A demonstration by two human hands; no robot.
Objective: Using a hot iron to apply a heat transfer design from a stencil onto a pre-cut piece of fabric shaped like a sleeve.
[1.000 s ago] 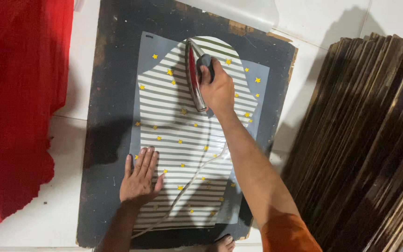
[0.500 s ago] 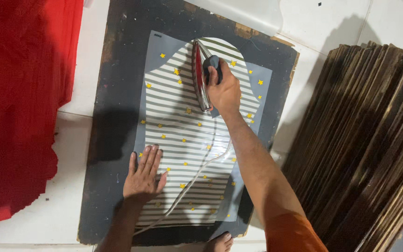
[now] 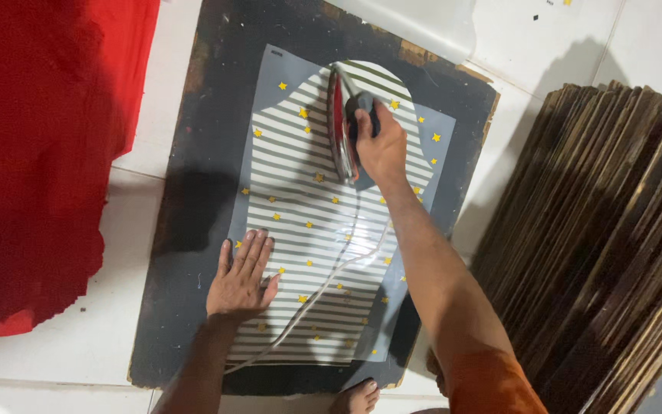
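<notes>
My right hand [image 3: 381,146] is closed around the dark handle of the iron [image 3: 340,126], in the upper middle of the frame. The iron stands on the top part of the striped cloth [image 3: 323,222], with its silver and red side turned to the left. My left hand [image 3: 240,277] lies flat with the fingers spread open, holding nothing; it presses on the lower left edge of the same cloth, a little below the centre of the frame.

The cloth has white and dark stripes with small yellow stars, and its top end is rounded. It lies on a grey sheet [image 3: 266,92], and this sheet lies on a dark board [image 3: 208,115] that fills the middle of the frame. The white cord [image 3: 323,287] of the iron runs from the iron down over the cloth, between my two arms, to the lower edge of the board.

At the left of the frame there is a big red cloth [image 3: 40,153] on the white tile floor [image 3: 561,38]. At the right there is a stack of brown cardboard sheets [image 3: 614,245], standing on edge. My toes [image 3: 358,399] show at the bottom edge, just beside the board.
</notes>
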